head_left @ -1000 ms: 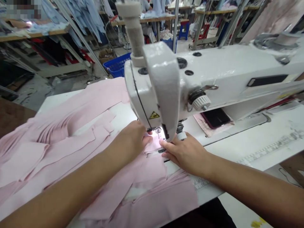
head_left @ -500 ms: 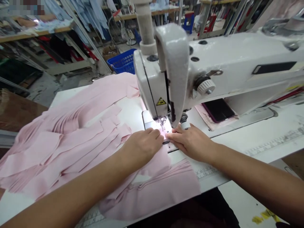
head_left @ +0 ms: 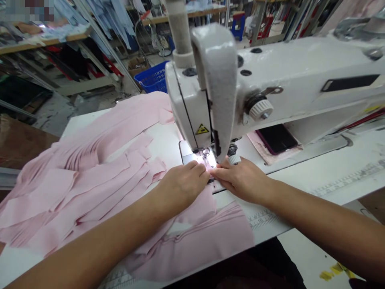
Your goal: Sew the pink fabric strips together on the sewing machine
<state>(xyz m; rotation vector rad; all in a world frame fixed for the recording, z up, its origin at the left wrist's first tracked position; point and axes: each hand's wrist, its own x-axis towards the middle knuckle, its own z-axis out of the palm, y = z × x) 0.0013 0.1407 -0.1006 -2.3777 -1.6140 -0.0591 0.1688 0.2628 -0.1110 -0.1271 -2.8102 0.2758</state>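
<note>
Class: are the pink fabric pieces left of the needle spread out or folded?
Spread out: the pink fabric pieces lie flat, overlapping across the table.

Glare pools around the presser foot [head_left: 205, 157], and the wide lens bends the frame's edges.

No words can be read. A yellow triangular warning sticker [head_left: 202, 129] marks the white sewing machine head [head_left: 279, 68]; a printed ruler scale [head_left: 345, 186] along the white desk [head_left: 315, 210] is too small to read.

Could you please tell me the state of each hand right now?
Left hand: open, pressing on the pink fabric, not gripping.
Right hand: open, pressing on it beside the presser foot.
</note>
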